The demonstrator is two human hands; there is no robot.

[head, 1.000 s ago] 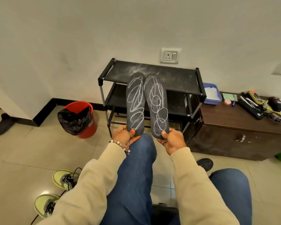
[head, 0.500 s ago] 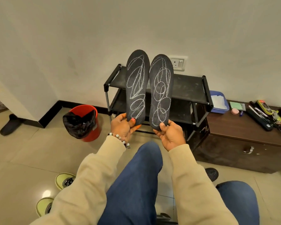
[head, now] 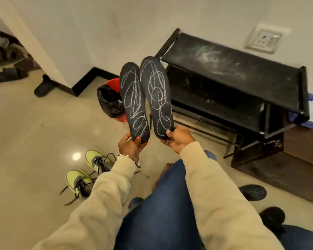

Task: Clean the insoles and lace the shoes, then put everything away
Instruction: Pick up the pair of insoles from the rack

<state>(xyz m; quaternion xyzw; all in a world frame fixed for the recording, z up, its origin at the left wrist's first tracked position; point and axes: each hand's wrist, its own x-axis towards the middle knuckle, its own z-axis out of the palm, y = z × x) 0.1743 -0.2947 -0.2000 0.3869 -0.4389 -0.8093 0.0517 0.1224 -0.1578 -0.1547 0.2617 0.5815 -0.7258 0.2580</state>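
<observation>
Our fingers (head: 138, 141) pinch the heel of each insole: the left hand (head: 131, 146) holds the left insole (head: 133, 100), the right hand (head: 179, 139) the right insole (head: 156, 95), both upright and side by side. In the last second we have lifted them off our knee and swung them left, over the red bin (head: 110, 101). The chalk scribbles remain, so cleaning seems just begun. Both forearms reach forward, wrists raised. The unlaced shoes (head: 88, 173) wait on the floor.

2 black chalk-scribbled insoles (head: 146, 98) held upright, side by side; 2 yellow-green shoes (head: 88, 173) on floor.
</observation>
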